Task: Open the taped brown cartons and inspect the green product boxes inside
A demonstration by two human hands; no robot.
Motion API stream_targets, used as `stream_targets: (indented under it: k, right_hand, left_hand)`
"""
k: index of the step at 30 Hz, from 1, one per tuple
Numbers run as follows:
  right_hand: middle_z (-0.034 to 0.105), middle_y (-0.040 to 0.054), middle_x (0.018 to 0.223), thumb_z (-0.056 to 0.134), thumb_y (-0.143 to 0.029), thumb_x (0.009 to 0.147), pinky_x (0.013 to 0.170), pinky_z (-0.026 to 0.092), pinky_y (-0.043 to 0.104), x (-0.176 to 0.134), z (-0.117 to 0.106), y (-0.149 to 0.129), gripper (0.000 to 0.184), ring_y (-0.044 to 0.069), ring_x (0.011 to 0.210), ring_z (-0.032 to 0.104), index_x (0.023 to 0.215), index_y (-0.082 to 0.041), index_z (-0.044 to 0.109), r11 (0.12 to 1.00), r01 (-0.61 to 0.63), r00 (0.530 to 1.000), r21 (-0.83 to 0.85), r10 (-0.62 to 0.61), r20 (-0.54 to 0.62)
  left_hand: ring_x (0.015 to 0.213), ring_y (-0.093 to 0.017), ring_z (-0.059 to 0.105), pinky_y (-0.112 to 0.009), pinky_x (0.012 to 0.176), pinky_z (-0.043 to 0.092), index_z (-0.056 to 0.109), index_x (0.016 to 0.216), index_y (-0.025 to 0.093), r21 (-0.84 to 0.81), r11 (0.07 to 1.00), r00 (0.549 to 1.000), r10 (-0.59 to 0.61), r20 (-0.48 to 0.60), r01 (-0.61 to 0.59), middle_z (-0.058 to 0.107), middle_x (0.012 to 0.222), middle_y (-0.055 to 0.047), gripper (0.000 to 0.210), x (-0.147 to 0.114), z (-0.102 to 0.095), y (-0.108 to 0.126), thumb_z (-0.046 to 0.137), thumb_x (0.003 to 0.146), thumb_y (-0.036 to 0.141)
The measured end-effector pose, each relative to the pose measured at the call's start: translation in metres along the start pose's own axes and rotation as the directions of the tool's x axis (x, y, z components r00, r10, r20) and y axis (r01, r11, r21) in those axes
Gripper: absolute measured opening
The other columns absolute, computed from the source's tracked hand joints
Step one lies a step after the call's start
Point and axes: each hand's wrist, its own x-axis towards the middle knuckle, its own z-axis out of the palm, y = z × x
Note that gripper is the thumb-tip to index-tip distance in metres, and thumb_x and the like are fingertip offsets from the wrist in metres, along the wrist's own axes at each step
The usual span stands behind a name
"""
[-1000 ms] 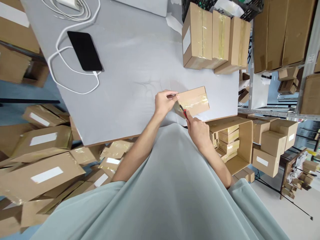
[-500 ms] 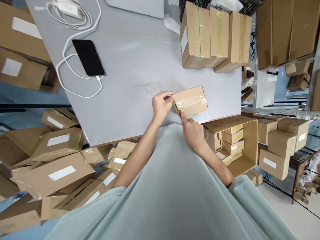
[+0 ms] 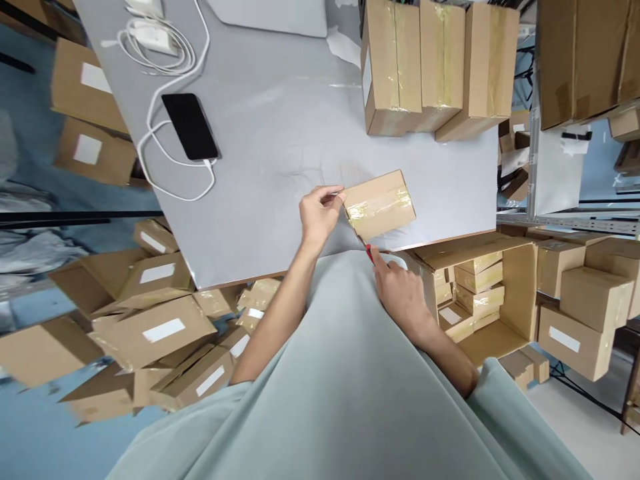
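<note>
A small taped cardboard box [image 3: 383, 203] lies tilted on the grey table [image 3: 265, 140], near its front edge. My left hand [image 3: 320, 210] pinches the box's left corner between thumb and fingers. In my right hand [image 3: 400, 293] is a box cutter [image 3: 370, 253]; red shows at its front, and most of the handle is hidden in my fist. Its tip is at the box's near left corner, by the end of the clear tape. Whether the blade is inside the tape I cannot tell.
Three taped boxes [image 3: 440, 67] stand at the back right. A phone [image 3: 190, 127] on a white cable [image 3: 150, 137] lies at the left. Below the table's right front, an open carton [image 3: 520, 287] holds several small boxes. More cartons [image 3: 177, 327] are piled at the lower left.
My right hand with the box cutter has drawn back toward my body and slightly right, along the box's left end. My left hand still holds the corner. The camera view has shifted.
</note>
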Motion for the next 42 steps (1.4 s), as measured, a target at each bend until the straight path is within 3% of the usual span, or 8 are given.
stream_targets:
  k: [5, 9, 12, 15, 22, 36, 42]
  right_hand:
    - [0.085, 0.0137, 0.116, 0.036, -0.038, 0.120, 0.078, 0.062, 0.035, -0.002, -0.001, 0.058, 0.062, 0.030, 0.091, 0.080, 0.181, -0.029, 0.040, 0.973, -0.052, 0.956, 0.225, 0.114, -0.270]
    - [0.082, 0.0164, 0.126, 0.032, -0.032, 0.117, 0.090, 0.063, 0.041, 0.024, 0.000, 0.098, 0.067, 0.032, 0.102, 0.079, 0.183, -0.019, 0.034, 0.917, -0.001, 0.918, 0.398, 0.158, -0.364]
    - [0.081, 0.0145, 0.123, 0.032, -0.032, 0.118, 0.093, 0.062, 0.039, 0.040, 0.001, 0.110, 0.064, 0.030, 0.102, 0.078, 0.181, -0.021, 0.039, 0.907, 0.036, 0.906, 0.420, 0.148, -0.397]
    - [0.081, 0.0115, 0.116, 0.035, -0.034, 0.121, 0.087, 0.060, 0.033, 0.051, 0.004, 0.111, 0.060, 0.027, 0.097, 0.077, 0.180, -0.025, 0.043, 0.921, 0.041, 0.889, 0.388, 0.144, -0.435]
    - [0.079, 0.0087, 0.113, 0.041, -0.029, 0.123, 0.079, 0.054, 0.025, 0.078, 0.009, 0.102, 0.060, 0.020, 0.088, 0.074, 0.183, -0.029, 0.037, 0.962, -0.021, 0.906, 0.273, 0.134, -0.402]
    - [0.075, 0.0091, 0.119, 0.040, -0.029, 0.124, 0.074, 0.053, 0.025, 0.077, 0.002, 0.088, 0.068, 0.018, 0.082, 0.072, 0.187, -0.036, 0.016, 0.981, -0.127, 0.920, 0.149, 0.172, -0.352]
    - [0.072, 0.0088, 0.124, 0.039, -0.032, 0.124, 0.075, 0.054, 0.025, 0.076, 0.005, 0.079, 0.065, 0.018, 0.085, 0.074, 0.186, -0.041, 0.018, 0.971, -0.203, 0.913, 0.126, 0.235, -0.334]
  left_hand:
    - [0.137, -0.033, 0.069, -0.052, 0.125, 0.052, 0.082, 0.127, 0.025, 0.185, 0.969, 0.983, 0.176, -0.052, -0.164, 0.078, 0.138, -0.011, 0.031, -0.014, 0.008, 0.031, 0.070, 0.099, 0.032]
    - [0.164, -0.040, 0.046, -0.063, 0.140, 0.029, 0.079, 0.132, 0.031, 0.230, 0.902, 0.927, 0.332, 0.175, -0.366, 0.069, 0.155, -0.009, 0.032, -0.023, 0.041, 0.061, 0.073, 0.102, 0.042]
    - [0.172, -0.043, 0.036, -0.071, 0.143, 0.014, 0.079, 0.134, 0.031, 0.252, 0.848, 0.867, 0.379, 0.324, -0.465, 0.067, 0.160, -0.009, 0.035, -0.026, 0.069, 0.065, 0.072, 0.103, 0.045]
    - [0.173, -0.044, 0.035, -0.073, 0.144, 0.009, 0.077, 0.138, 0.031, 0.324, 0.796, 0.847, 0.402, 0.349, -0.511, 0.064, 0.167, -0.010, 0.037, -0.025, 0.081, 0.055, 0.067, 0.105, 0.043]
    - [0.172, -0.042, 0.039, -0.074, 0.143, 0.015, 0.075, 0.143, 0.032, 0.425, 0.713, 0.828, 0.445, 0.341, -0.558, 0.063, 0.170, -0.009, 0.039, -0.024, 0.081, 0.041, 0.060, 0.108, 0.041]
    - [0.173, -0.041, 0.038, -0.073, 0.144, 0.013, 0.074, 0.146, 0.032, 0.355, 0.745, 0.822, 0.469, 0.324, -0.565, 0.062, 0.171, -0.008, 0.041, -0.022, 0.083, 0.038, 0.062, 0.107, 0.039]
    - [0.173, -0.042, 0.036, -0.074, 0.144, 0.012, 0.073, 0.147, 0.030, 0.326, 0.753, 0.815, 0.475, 0.331, -0.571, 0.062, 0.171, -0.009, 0.042, -0.021, 0.083, 0.038, 0.059, 0.109, 0.040]
